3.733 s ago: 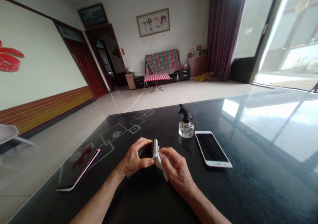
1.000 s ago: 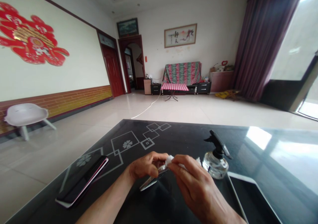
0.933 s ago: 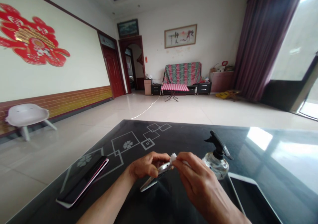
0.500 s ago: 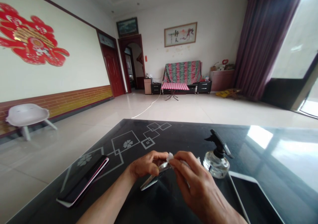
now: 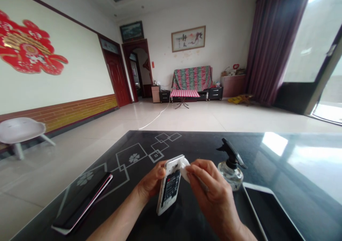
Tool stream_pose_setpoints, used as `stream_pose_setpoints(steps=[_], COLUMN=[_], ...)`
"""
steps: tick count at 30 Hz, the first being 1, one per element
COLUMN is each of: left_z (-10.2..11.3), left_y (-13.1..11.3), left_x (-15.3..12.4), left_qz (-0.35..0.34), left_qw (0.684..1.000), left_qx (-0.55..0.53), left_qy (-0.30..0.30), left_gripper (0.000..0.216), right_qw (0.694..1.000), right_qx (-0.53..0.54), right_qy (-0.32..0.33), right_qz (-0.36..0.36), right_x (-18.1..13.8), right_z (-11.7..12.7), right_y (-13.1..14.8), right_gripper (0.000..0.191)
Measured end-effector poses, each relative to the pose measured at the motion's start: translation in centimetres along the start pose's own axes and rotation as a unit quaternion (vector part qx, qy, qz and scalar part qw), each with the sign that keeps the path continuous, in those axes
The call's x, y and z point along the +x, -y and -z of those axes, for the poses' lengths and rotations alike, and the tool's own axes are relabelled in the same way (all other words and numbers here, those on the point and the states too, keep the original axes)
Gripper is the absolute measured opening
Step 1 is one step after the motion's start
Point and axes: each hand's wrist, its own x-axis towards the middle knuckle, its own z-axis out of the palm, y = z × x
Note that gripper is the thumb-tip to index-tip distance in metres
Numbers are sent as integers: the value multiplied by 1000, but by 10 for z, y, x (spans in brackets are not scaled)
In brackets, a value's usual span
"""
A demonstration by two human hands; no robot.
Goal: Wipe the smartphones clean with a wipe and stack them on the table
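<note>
My left hand (image 5: 150, 184) grips a white phone (image 5: 169, 185) from behind, tilted up so its open back with the dark inner parts faces me. My right hand (image 5: 211, 194) pinches a small white cloth (image 5: 183, 164) against the phone's top right corner. Both hands hover just above the black glass table (image 5: 280, 169). A small clear spray bottle (image 5: 231, 169) with a black trigger stands just right of my right hand.
A dark phone with a pink edge (image 5: 81, 198) lies at the table's left edge. A white-framed phone (image 5: 269, 212) lies face up at the lower right. Beyond the table: tiled floor, a white chair (image 5: 20, 132) at left, a covered sofa (image 5: 191, 78) at the far wall.
My left hand has turned the phone from lying nearly flat to upright, so its open back now faces me. My right hand with the cloth stays at its top end.
</note>
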Motion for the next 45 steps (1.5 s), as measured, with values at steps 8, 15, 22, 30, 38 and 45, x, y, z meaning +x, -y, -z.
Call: stream_pose_setpoints(steps=[8,15,22,30,38,45], left_z=[-8,-21,-32,-34,-40,-34], left_y=[10,3,-9,-8,-10,-9], left_x=[2,4,8,8,6,6], left_qz=[13,27,-70,-118,-158,-166], left_qw=[1000,998,980,959,926,904], left_qx=[-11,42,188,253,340,385], left_qy=[22,35,-1,-52,-43,-81], left_gripper=[58,67,61,62,61,63], right_qw=[1000,999,996,984,954,899], right_qx=[-2,25,83,141,205,304], right_qy=[-29,-23,-22,-7,-10,23], right_qz=[-7,-9,-29,-107,-217,-315], right_x=[-2,-6,-12,-18,-15,-21], right_z=[0,-3,-5,-9,-6,-9], right_y=[-4,-8,-8,-9,-11,-10], right_gripper=[11,13,10,7,14,28])
